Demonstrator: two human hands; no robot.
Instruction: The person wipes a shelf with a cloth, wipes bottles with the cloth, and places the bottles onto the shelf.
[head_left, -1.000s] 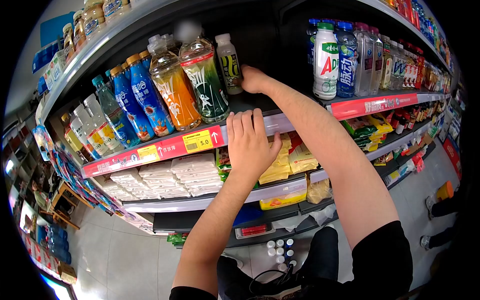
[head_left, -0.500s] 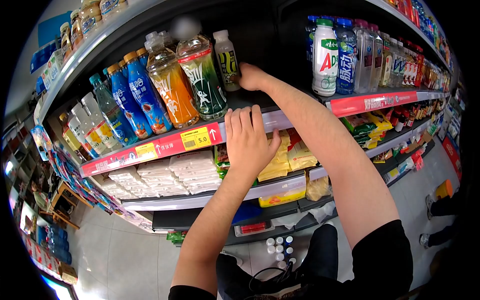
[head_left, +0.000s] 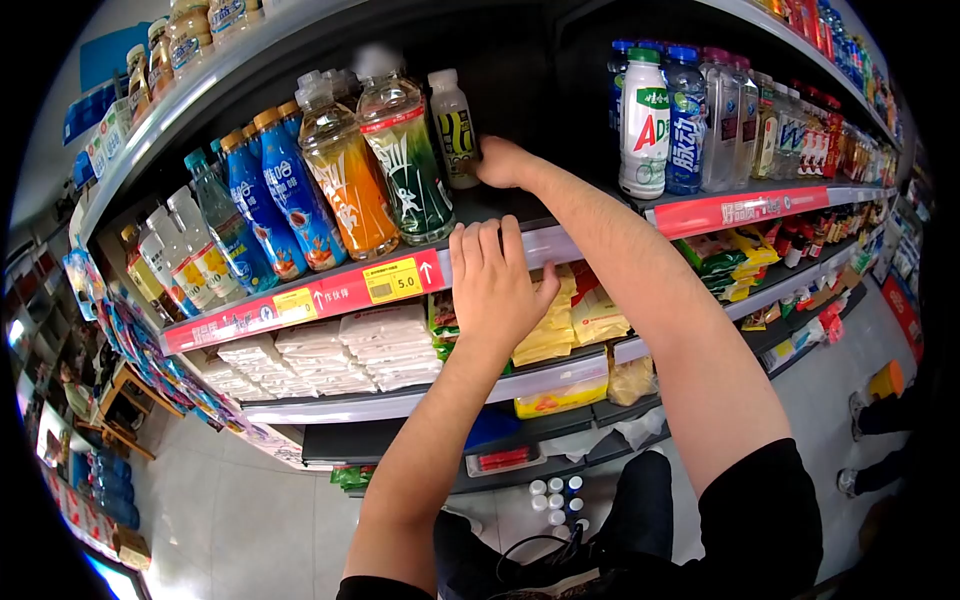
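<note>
My right hand (head_left: 507,163) reaches over the shelf edge with its fingers curled against the right side of a clear bottle (head_left: 455,135) with a white cap and a dark and yellow-green label. Part of its fingers is hidden by the bottle and the hand itself. The bottle stands upright. My left hand (head_left: 497,290) lies on the shelf's front edge (head_left: 548,245), fingers stretched out and thumb apart, holding nothing. Left of the clear bottle are a large green drink bottle (head_left: 405,175) and an orange drink bottle (head_left: 350,185).
Blue bottles (head_left: 300,190) stand farther left. Past a dark gap, a white bottle with a green cap (head_left: 645,130) and a blue-labelled bottle (head_left: 686,125) line the right side. White packs (head_left: 385,340) fill the shelf below. Several white-capped bottles (head_left: 556,503) stand on the floor.
The view has tilted slightly, so the shelf's upper part sits a little lower. Both hands keep nearly the same places, and the bottles show no clear shift on the shelf.
</note>
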